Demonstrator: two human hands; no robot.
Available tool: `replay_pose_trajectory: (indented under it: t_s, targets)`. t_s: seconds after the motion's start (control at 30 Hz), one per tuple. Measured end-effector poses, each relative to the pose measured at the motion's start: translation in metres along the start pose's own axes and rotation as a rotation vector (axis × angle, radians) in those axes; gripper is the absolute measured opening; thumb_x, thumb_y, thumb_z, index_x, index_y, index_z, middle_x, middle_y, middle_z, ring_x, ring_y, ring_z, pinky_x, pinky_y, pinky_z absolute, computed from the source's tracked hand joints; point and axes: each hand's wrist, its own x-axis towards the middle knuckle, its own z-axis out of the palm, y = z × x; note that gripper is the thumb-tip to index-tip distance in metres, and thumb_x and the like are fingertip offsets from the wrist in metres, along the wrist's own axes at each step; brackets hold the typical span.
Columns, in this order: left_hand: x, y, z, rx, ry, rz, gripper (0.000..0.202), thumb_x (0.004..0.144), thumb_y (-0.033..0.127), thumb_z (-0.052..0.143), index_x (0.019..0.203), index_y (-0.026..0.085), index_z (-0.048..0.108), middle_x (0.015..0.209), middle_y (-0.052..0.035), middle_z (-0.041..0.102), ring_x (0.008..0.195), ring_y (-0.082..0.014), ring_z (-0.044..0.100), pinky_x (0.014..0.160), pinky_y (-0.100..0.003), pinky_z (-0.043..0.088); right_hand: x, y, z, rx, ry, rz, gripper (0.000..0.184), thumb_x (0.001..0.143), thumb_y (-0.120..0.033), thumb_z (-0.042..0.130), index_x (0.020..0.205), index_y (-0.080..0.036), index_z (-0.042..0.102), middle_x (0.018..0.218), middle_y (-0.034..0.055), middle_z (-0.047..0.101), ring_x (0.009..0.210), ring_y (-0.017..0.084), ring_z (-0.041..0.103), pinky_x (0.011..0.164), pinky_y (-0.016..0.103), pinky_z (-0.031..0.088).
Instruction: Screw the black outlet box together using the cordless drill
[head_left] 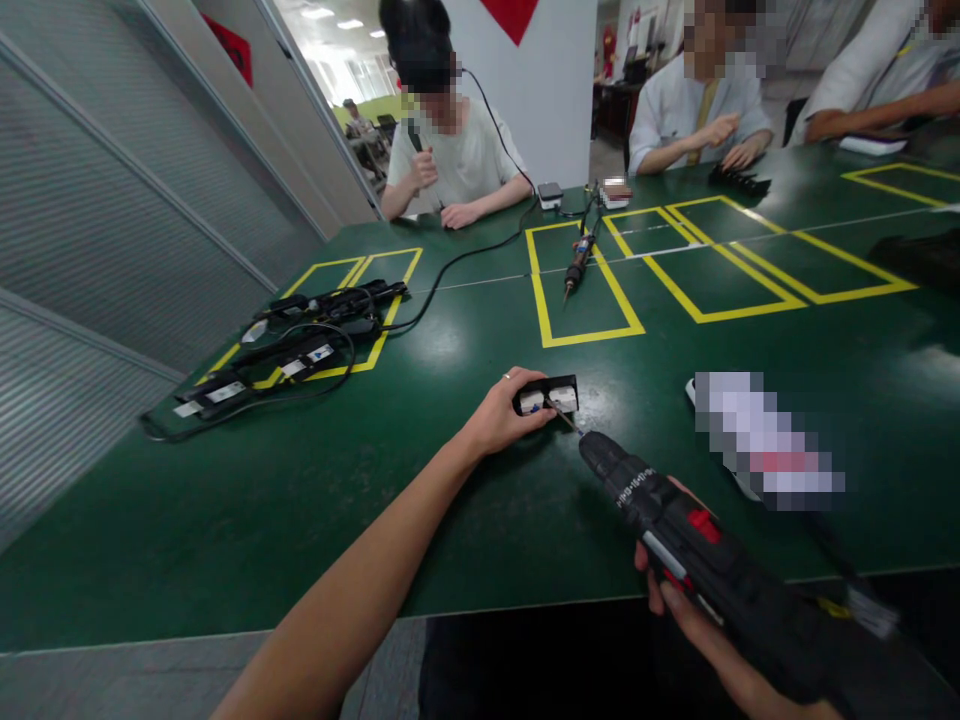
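Note:
My left hand [510,412] is closed around the left end of a small black housing with white inside [564,397], which rests on the green table. In my right hand [679,590] is a black cordless drill [667,520] with red details, pointing away from me and to the left. Its long thin bit [568,422] reaches the front of the housing beside my left fingertips. Whether the tip sits in a screw is too small to tell. The drill body covers part of my right hand.
Black power strips and cables [300,345] lie at the left. A screwdriver-like tool with a cord [577,265] lies inside a yellow taped rectangle [592,338]. A pixelated, phone-shaped object [765,440] is at the right. A person [457,150] sits opposite; others sit at the far right.

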Motion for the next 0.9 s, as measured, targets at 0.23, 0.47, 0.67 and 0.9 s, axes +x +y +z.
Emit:
replay_pose_trajectory:
  t_s: [0.23, 0.47, 0.67, 0.9]
  targets:
    - [-0.0006, -0.0027, 0.0026, -0.012, 0.029, 0.008, 0.043, 0.08, 0.035, 0.066, 0.118, 0.02, 0.053, 0.111, -0.007, 0.057, 0.103, -0.0206, 0.056, 0.093, -0.038, 0.045, 0.0001, 0.0007, 0.0001, 0.004, 0.003, -0.004, 0.067, 0.087, -0.025, 0.058, 0.142, -0.035, 0.022, 0.098, 0.0015, 0.061, 0.069, 0.014, 0.058, 0.069, 0.027, 0.056]
    - [-0.0019, -0.0009, 0.0025, -0.031, 0.019, -0.011, 0.044, 0.08, 0.037, 0.065, 0.119, 0.02, 0.052, 0.114, -0.0076, 0.057, 0.106, -0.0216, 0.056, 0.095, -0.039, 0.045, -0.0013, -0.0022, -0.0008, -0.047, -0.004, 0.018, 0.065, 0.089, -0.03, 0.054, 0.144, -0.03, 0.018, 0.093, 0.0037, 0.061, 0.069, 0.017, 0.06, 0.066, 0.028, 0.056]
    - [-0.0009, 0.0017, -0.0006, -0.026, -0.004, 0.001, 0.044, 0.081, 0.037, 0.064, 0.12, 0.021, 0.053, 0.115, -0.0079, 0.056, 0.107, -0.0218, 0.055, 0.096, -0.041, 0.044, -0.0002, -0.0059, 0.002, -0.033, 0.008, 0.012, 0.063, 0.088, -0.026, 0.055, 0.141, -0.032, 0.022, 0.091, 0.003, 0.061, 0.071, 0.018, 0.061, 0.068, 0.032, 0.056]
    - [-0.0002, 0.0019, -0.0012, -0.017, -0.012, 0.006, 0.043, 0.081, 0.036, 0.065, 0.119, 0.02, 0.054, 0.115, -0.008, 0.056, 0.107, -0.0212, 0.055, 0.097, -0.04, 0.044, -0.0003, -0.0062, 0.004, 0.024, 0.047, 0.02, 0.067, 0.085, -0.028, 0.06, 0.142, -0.032, 0.025, 0.092, 0.0029, 0.063, 0.071, 0.018, 0.062, 0.067, 0.031, 0.057]
